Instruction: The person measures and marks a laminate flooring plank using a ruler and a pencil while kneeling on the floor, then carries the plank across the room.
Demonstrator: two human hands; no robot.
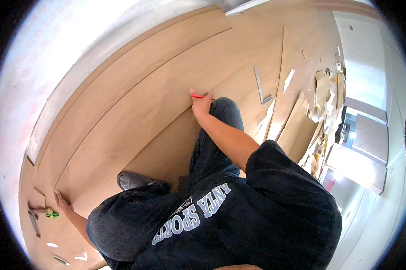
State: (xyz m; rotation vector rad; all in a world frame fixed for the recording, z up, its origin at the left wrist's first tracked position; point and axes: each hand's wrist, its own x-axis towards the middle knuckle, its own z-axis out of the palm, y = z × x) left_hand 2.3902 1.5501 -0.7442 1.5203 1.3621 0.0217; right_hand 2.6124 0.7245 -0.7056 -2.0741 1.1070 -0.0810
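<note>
- Person was down low on a wood-look plank floor (pixel 167 146), legs bent, dark shirt (pixel 275 207) and jeans.
- Right hand (pixel 202 104): grip was grasping a red pencil (pixel 197 96), one finger stretched out past it. Hand sat over the near edge of a long tan plank (pixel 135 121), just beside the right knee (pixel 227 112).
- Left hand (pixel 64 202): fingers extended at the plank's left end, well apart from the right hand. Couldn't tell whether that grip was clutching the edge or only resting there.
- Plank: lay flat in front of the person, running between the two hands and on past the right one. Dark seam along its far side, another tan board beyond that, then white wall (pixel 54 58).
- Grey shoe (pixel 138 181) was near the plank's near edge, in front of the folded left leg.
- L-shaped metal square (pixel 258 85) lay to the right of the right hand, not touching it.
- Left of the left hand: hammer (pixel 40 210), green-and-yellow item (pixel 52 215) next to it, grey flat tool (pixel 34 224) just below.
- Far right: torn cardboard (pixel 322 90) and scraps heaped along the floor.
</note>
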